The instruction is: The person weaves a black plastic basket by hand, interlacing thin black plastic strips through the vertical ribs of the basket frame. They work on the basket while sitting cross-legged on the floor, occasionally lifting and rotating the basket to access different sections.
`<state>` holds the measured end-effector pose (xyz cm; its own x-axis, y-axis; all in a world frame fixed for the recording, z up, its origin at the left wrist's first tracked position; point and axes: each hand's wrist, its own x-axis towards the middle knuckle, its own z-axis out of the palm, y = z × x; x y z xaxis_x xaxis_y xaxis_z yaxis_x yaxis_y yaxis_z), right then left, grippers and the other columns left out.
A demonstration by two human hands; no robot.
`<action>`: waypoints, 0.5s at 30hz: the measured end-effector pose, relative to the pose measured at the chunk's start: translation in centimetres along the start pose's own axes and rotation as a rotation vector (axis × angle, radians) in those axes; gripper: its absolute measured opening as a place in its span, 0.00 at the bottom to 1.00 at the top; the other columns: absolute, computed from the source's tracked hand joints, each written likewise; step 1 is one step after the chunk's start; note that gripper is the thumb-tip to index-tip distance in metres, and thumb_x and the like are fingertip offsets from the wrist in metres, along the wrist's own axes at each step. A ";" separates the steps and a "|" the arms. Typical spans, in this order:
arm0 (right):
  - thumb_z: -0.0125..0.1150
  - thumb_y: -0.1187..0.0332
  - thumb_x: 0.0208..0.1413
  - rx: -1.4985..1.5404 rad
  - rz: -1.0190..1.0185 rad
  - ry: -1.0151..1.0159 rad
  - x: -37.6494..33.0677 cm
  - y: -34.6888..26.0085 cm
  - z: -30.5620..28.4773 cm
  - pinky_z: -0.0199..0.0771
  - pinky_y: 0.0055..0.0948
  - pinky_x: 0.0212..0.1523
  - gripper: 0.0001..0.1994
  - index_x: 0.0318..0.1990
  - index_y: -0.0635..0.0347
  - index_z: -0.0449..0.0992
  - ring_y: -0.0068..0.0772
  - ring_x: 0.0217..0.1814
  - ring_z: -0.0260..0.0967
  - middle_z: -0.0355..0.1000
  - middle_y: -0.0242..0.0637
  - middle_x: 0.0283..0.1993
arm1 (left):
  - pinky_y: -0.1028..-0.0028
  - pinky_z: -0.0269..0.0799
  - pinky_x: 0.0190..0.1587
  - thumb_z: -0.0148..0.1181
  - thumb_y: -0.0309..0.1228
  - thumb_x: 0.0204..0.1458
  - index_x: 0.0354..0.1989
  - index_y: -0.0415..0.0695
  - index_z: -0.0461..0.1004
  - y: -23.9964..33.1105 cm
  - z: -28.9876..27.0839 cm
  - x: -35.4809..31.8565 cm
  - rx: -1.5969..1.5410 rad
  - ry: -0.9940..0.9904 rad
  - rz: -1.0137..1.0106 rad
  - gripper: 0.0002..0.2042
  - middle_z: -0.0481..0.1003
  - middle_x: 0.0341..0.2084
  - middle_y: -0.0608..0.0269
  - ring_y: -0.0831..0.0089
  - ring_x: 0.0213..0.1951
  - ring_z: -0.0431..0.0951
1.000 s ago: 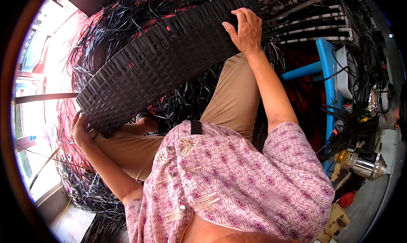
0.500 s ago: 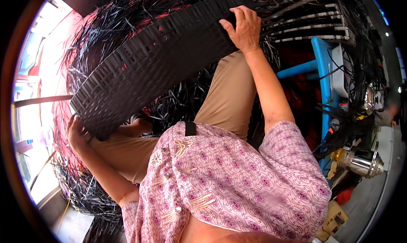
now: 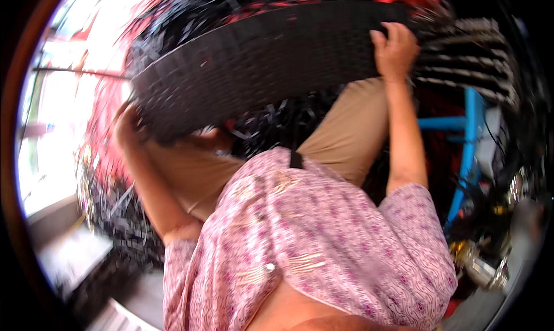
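Observation:
A long black panel [image 3: 259, 65] of woven flat strips lies across my knees, slanting up toward the right. My left hand [image 3: 128, 126] is closed around its lower left corner, with the fingertips partly hidden and blurred. At the panel's right end, my right hand [image 3: 398, 51] grips the edge, fingers toward the far side. A thin dark strip [image 3: 81, 72] sticks out leftward from the panel's left end.
Tangled black strips [image 3: 190, 10] lie beyond the panel and under my legs. Stacked woven pieces with pale edges [image 3: 467, 60] stand at the right, above a blue plastic stool [image 3: 474, 129]. A shiny metal container [image 3: 485, 270] is at the lower right.
The whole view has turned, so the panel now looks more level and further right. Both hands still hold its ends.

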<state>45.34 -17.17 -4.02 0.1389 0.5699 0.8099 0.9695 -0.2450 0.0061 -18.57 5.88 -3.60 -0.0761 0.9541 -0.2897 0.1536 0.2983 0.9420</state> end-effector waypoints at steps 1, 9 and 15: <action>0.65 0.56 0.53 -0.070 -0.017 -0.004 0.2 -0.4 -1.0 0.71 0.42 0.45 0.13 0.40 0.53 0.77 0.43 0.45 0.72 0.75 0.36 0.41 | 0.67 0.68 0.28 0.64 0.35 0.52 0.55 0.50 0.73 0.2 1.0 0.0 -0.013 0.012 0.036 0.20 0.76 0.34 0.65 0.70 0.34 0.74; 0.60 0.54 0.61 -0.047 0.017 -0.079 -0.7 0.3 -0.5 0.72 0.40 0.50 0.15 0.45 0.53 0.79 0.43 0.51 0.73 0.76 0.35 0.49 | 0.74 0.76 0.32 0.66 0.20 0.48 0.48 0.31 0.73 0.5 1.5 0.0 -0.046 0.232 0.082 0.18 0.79 0.32 0.56 0.71 0.29 0.79; 0.61 0.56 0.60 -0.055 0.024 -0.081 -0.5 1.0 -0.5 0.72 0.42 0.49 0.14 0.44 0.56 0.78 0.44 0.50 0.73 0.77 0.38 0.46 | 0.67 0.75 0.28 0.59 0.34 0.56 0.52 0.49 0.76 3.6 2.4 -4.1 0.018 0.030 -0.024 0.15 0.77 0.35 0.67 0.71 0.32 0.77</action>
<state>46.11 -18.09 -4.16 0.1799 0.6242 0.7603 0.9534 -0.3008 0.0213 -15.36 3.10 0.59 -0.1099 0.9455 -0.3065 0.1692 0.3217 0.9316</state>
